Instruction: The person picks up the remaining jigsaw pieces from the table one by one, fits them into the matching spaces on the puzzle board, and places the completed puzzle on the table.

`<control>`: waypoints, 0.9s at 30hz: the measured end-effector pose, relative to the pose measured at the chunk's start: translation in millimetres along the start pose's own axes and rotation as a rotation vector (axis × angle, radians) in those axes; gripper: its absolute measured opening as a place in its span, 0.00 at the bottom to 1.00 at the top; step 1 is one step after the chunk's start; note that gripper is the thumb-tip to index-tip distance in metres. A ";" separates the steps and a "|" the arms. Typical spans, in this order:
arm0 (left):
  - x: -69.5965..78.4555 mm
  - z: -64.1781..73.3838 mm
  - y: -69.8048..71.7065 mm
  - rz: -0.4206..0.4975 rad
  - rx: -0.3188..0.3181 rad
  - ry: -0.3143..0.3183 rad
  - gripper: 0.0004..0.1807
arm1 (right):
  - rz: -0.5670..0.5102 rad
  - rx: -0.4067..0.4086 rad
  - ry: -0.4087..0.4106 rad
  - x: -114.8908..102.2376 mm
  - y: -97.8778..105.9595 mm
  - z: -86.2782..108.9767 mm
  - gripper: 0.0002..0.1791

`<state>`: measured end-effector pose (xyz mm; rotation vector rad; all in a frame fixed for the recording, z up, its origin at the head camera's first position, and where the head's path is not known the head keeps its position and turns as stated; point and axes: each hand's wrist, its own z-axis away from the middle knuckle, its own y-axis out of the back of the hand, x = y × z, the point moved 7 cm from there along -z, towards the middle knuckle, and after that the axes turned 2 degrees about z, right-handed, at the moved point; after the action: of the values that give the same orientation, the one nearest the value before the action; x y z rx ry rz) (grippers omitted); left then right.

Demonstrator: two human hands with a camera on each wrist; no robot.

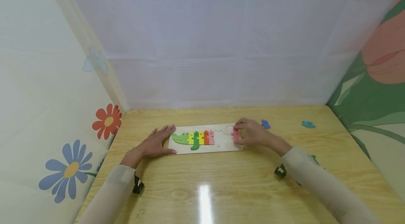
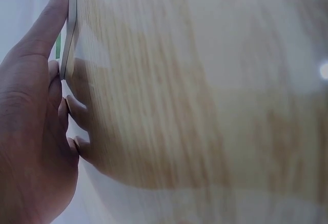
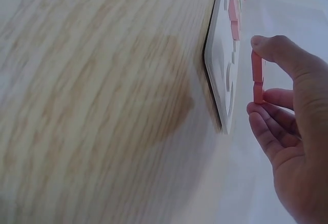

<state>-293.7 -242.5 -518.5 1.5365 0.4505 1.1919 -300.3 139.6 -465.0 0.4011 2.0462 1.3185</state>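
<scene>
A pale wooden puzzle board lies on the table, its crocodile filled from the left: the green head piece, then several yellow, green, red and pink pieces. The outline of the empty recess shows toward the right end. My left hand rests at the board's left end, fingers and thumb extended along its corners. In the left wrist view, the thumb lies against the board's edge. Over the right end, my right hand pinches a pink puzzle piece between thumb and fingers, raised above the board.
Behind the right hand lies a blue puzzle piece, with a teal piece farther right. A green piece is partly hidden by the right sleeve. A pale cloth wall stands along the table's back edge.
</scene>
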 end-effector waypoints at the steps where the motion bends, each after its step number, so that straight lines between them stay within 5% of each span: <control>1: 0.0 -0.1 0.0 -0.001 0.000 -0.001 0.59 | 0.000 0.003 0.009 -1.4 -0.7 -0.4 0.31; 27: 0.3 0.9 0.4 0.007 0.000 -0.011 0.59 | -0.012 -0.033 0.003 -23.4 -26.7 -21.6 0.32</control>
<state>-292.9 -242.9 -517.9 1.5452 0.4387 1.1881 -295.2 99.5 -474.4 0.3722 2.0232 1.3446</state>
